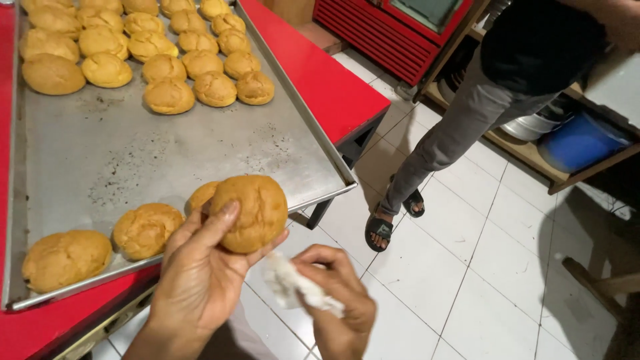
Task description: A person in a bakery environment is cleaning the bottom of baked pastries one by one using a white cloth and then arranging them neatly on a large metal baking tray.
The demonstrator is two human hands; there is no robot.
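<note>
My left hand (197,277) grips a round golden-brown baked puff (250,212), lifted just past the near corner of a large metal baking tray (200,150). My right hand (340,300) is closed around a white piping bag (293,287), its tip close under the puff. Three more puffs (143,230) lie along the tray's near edge, one partly hidden behind the held puff. Several puffs (167,63) sit in rows at the far end of the tray.
The tray rests on a red table (333,87) and overhangs its edge. Another person in grey trousers and sandals (453,133) stands on the white tiled floor to the right. A wooden shelf with a blue tub (580,143) and a red cabinet (393,30) stand behind.
</note>
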